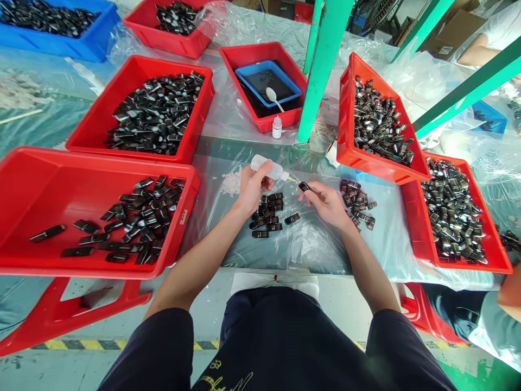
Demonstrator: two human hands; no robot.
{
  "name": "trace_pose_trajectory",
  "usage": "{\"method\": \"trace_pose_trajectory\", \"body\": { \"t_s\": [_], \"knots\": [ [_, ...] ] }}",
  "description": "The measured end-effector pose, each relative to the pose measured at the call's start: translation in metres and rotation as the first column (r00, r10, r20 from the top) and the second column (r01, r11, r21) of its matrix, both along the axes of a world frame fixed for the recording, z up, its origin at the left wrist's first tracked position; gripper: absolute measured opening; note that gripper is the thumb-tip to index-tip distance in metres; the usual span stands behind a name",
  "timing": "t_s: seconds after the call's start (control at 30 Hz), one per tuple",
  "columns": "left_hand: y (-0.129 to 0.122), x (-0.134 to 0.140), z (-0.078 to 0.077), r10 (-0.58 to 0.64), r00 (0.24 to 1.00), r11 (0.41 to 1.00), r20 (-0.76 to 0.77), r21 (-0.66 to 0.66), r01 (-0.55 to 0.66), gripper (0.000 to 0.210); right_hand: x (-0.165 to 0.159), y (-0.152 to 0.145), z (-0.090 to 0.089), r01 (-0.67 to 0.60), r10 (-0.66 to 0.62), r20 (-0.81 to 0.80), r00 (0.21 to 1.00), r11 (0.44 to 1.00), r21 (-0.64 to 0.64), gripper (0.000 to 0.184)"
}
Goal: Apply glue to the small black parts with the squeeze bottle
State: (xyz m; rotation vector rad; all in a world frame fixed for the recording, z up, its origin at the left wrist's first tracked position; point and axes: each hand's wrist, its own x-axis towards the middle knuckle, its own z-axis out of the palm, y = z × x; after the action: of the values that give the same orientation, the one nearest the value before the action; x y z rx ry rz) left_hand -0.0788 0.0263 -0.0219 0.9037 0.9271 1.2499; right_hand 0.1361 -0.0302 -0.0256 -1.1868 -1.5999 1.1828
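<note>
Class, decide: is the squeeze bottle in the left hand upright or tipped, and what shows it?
Tipped: the squeeze bottle lies slanted in the left hand, its yellow nozzle pointing toward the right hand.

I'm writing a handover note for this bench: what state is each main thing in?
Left hand: closed around squeeze bottle
Right hand: pinching black piece
Squeeze bottle: tilted, nozzle toward the held piece
Small bottle: upright
White spoon: resting over the edge of blue tray
Blue tray: inside middle red bin
Near-left red bin: partly filled
</note>
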Motion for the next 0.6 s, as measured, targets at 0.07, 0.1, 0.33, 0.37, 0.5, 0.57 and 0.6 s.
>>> {"method": "trace_pose_trajectory", "body": {
  "t_s": [0.07, 0.1, 0.33, 0.37, 0.5, 0.57, 0.6],
  "knots": [
    [-0.0008, 0.0006, 0.0022, 0.003, 1.000, 1.000, -0.007, -0.017, -0.003, 0.042, 0.0002, -0.0004, 0.0007, -0.003, 0.003, 0.015, 1.000, 1.000, 0.004, 0.057],
    [-0.0011, 0.0008, 0.0030, 0.007, 1.000, 1.000, -0.011, -0.026, -0.007, 0.042, 0.0003, -0.0006, 0.0011, -0.006, 0.006, 0.021, 1.000, 1.000, 0.008, 0.057],
    [-0.0017, 0.0008, -0.0015, -0.028, 0.998, 0.999, -0.059, 0.028, 0.029, 0.045, 0.0008, -0.0022, 0.0019, -0.038, 0.038, 0.064, 0.997, 0.999, 0.000, 0.057],
    [-0.0017, 0.0008, -0.0022, -0.036, 0.997, 0.999, -0.065, 0.038, 0.039, 0.046, 0.0009, -0.0023, 0.0017, -0.045, 0.044, 0.067, 0.997, 0.999, 0.003, 0.056],
    [-0.0019, 0.0012, -0.0018, -0.059, 0.996, 0.997, -0.071, 0.051, 0.063, 0.051, 0.0012, -0.0022, 0.0020, -0.054, 0.051, 0.076, 0.996, 0.998, 0.025, 0.056],
    [-0.0022, 0.0014, -0.0005, -0.057, 0.996, 0.997, -0.072, 0.053, 0.061, 0.052, 0.0015, -0.0022, 0.0025, -0.053, 0.051, 0.083, 0.995, 0.998, 0.026, 0.056],
    [-0.0024, 0.0014, 0.0003, -0.057, 0.996, 0.997, -0.075, 0.052, 0.061, 0.052, 0.0017, -0.0023, 0.0027, -0.053, 0.050, 0.087, 0.995, 0.998, 0.025, 0.057]
  ]
}}
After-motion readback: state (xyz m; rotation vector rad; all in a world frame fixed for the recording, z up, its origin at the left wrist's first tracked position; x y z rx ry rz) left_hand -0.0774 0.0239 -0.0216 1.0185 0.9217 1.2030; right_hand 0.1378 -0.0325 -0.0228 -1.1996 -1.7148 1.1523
